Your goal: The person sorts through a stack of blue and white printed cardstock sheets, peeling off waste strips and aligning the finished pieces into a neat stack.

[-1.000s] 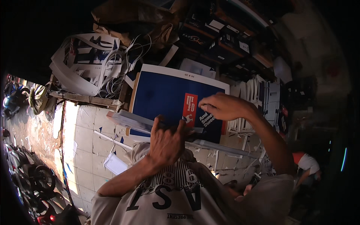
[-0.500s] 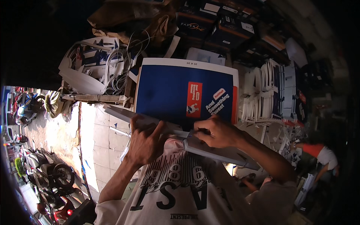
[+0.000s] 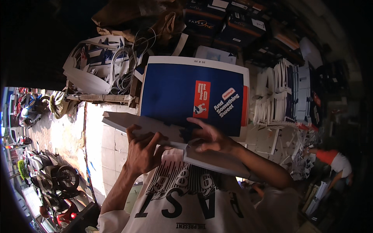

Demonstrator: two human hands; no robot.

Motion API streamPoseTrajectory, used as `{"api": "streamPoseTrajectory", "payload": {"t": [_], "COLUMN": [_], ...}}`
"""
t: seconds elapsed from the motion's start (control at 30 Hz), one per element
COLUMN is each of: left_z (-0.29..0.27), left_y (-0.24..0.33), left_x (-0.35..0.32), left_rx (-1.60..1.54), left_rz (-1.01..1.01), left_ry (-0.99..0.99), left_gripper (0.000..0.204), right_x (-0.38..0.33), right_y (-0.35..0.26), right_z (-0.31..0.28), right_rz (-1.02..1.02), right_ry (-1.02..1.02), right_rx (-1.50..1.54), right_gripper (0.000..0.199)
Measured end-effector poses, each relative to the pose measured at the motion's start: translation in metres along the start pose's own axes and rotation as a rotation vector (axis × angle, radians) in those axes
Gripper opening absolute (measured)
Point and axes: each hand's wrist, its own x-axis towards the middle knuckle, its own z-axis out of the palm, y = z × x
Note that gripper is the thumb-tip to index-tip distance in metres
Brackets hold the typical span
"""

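Grey panel (image 3: pixel 151 126), near edge in left hand (image 3: pixel 143 153)

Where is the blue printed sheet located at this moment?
In the head view, the blue printed sheet lies just above centre, between the paper offcuts on the left and the stacked sheets on the right, with the right hand overlapping its lower edge.

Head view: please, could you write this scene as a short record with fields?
Left hand: fingers on a pale panel
Right hand: index finger extended over the blue sheet; contact unclear
Sheet print: red block, slanted white lettering
Right side: stacked sheets, another person
Far side: dark boxes
Left side: white strips, parked motorcycles
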Motion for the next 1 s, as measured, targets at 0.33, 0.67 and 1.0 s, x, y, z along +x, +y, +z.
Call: {"api": "streamPoseTrajectory", "payload": {"t": [0.33, 0.67, 1.0], "left_z": [0.0, -0.011, 0.006], "left_y": [0.009, -0.009, -0.011], "left_x": [0.0, 0.007, 0.033], "left_rx": [0.039, 0.225, 0.174], "left_rz": [-0.079, 0.195, 0.365], "left_ry": [0.025, -0.058, 0.131], "left_gripper": [0.024, 0.042, 0.025], "right_x": [0.001, -0.165, -0.215], "right_y": [-0.014, -0.06, 0.131], "right_z": [0.027, -0.134, -0.06], "right_rz": [-0.172, 0.355, -0.427], "right_ry": [0.22, 0.649, 0.664], "right_rx": [-0.747, -1.106, -0.626], "right_gripper": [0.035, 0.105, 0.056]}}
